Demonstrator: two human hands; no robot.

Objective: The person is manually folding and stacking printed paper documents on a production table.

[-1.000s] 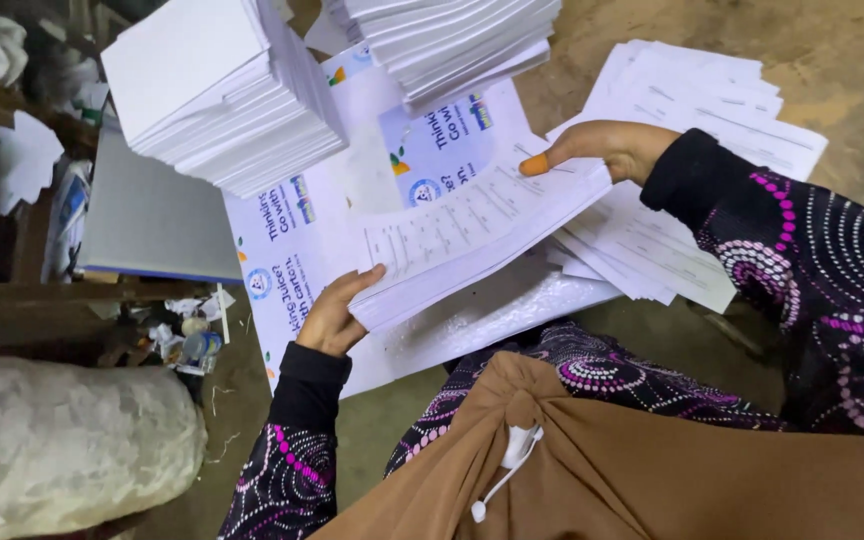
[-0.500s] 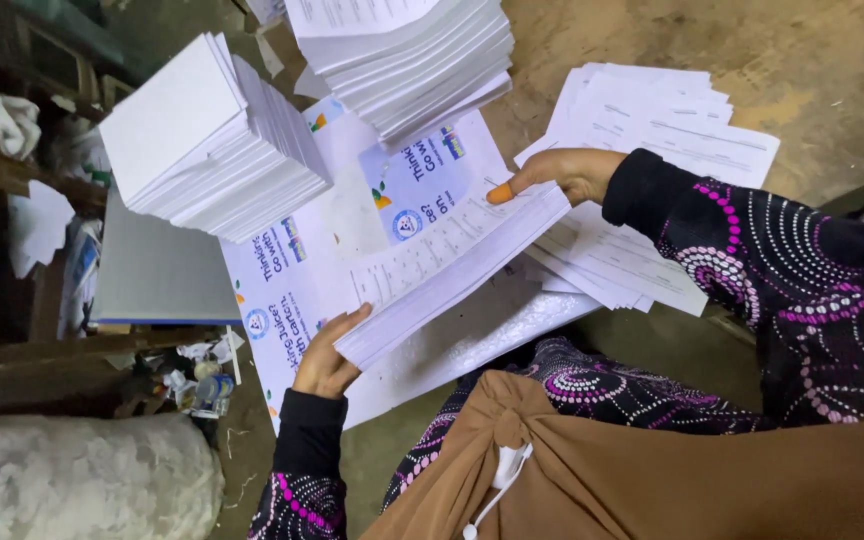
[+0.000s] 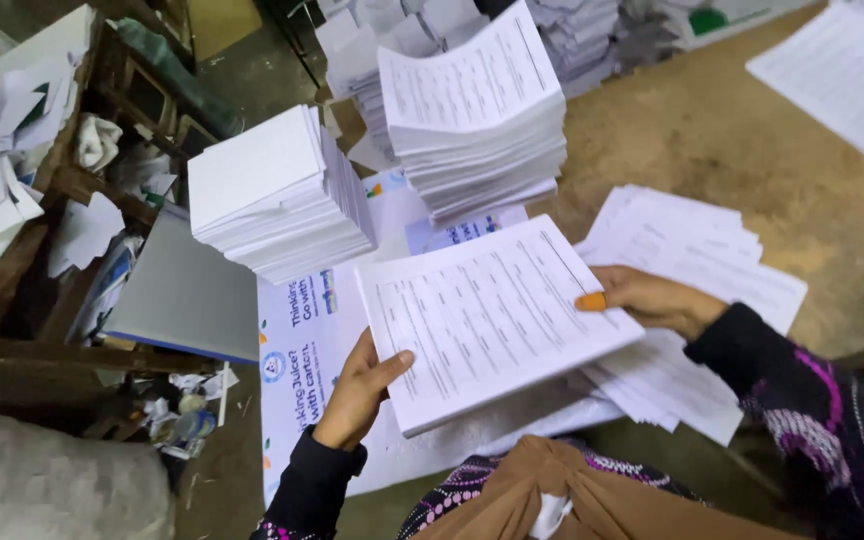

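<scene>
I see a thick bundle of printed sheets [image 3: 492,325] held level between both hands, above a large white printed sheet [image 3: 302,400] spread on the floor. The left hand [image 3: 357,395] pinches the near left edge of the bundle, thumb lying on top and the other fingers tucked underneath, so they are clamped on the paper. The right hand [image 3: 652,300] grips the opposite edge, its thumb with an orange-painted nail pressed on the top page and the rest of the fingers hidden below. Holding it at two opposite edges looks to me like a way to keep the loose pages square and stop them sliding apart.

Just beyond the right fingers, partly under them, lies a fanned spread of loose printed pages [image 3: 697,255] on the floor, within easy reach. Ahead of the left fingers stands a stack of blank-faced sheets [image 3: 277,195], and beside it, further off, a taller stack of printed sheets [image 3: 477,125], both squared up and kept apart, I judge, so the kinds stay sorted. To the left of the left hand a grey board [image 3: 187,295] lies flat, and past it a wooden rack [image 3: 62,200] holds crumpled paper scraps. The bare floor [image 3: 752,130] stretches beyond the right hand.
</scene>
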